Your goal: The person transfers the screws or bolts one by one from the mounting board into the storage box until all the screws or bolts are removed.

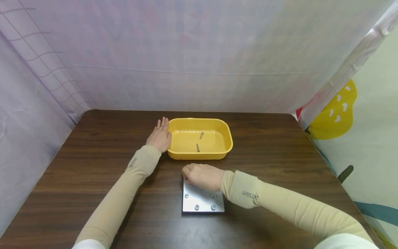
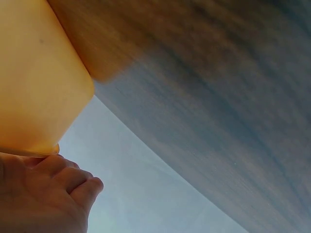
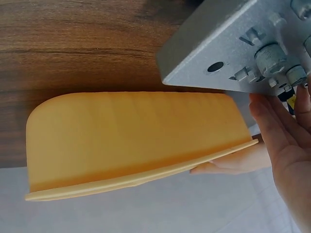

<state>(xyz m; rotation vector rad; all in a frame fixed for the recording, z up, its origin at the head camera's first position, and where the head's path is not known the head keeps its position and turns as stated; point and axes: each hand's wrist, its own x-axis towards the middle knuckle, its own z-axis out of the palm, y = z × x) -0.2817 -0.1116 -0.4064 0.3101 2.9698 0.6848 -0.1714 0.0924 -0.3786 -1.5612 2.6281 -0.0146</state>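
Observation:
A yellow tray (image 1: 199,156) stands on the table, with two screws, a far screw (image 1: 201,135) and a near screw (image 1: 198,148), lying in it. My left hand (image 1: 159,137) rests against its left rim, fingers straight; the left wrist view shows this hand (image 2: 46,187) at the rim too. Closer to me lies a silver metal block (image 1: 199,202) with several bolts. My right hand (image 1: 202,175) is over its far left part, fingers curled. In the right wrist view the fingertips pinch a bolt (image 3: 296,75) on the block, partly hidden by the hand (image 3: 291,145).
The brown wooden table (image 1: 280,166) extends to both sides of the tray and block. Pale curtains (image 1: 186,52) hang behind it, and a patterned cloth (image 1: 373,145) hangs along the right side.

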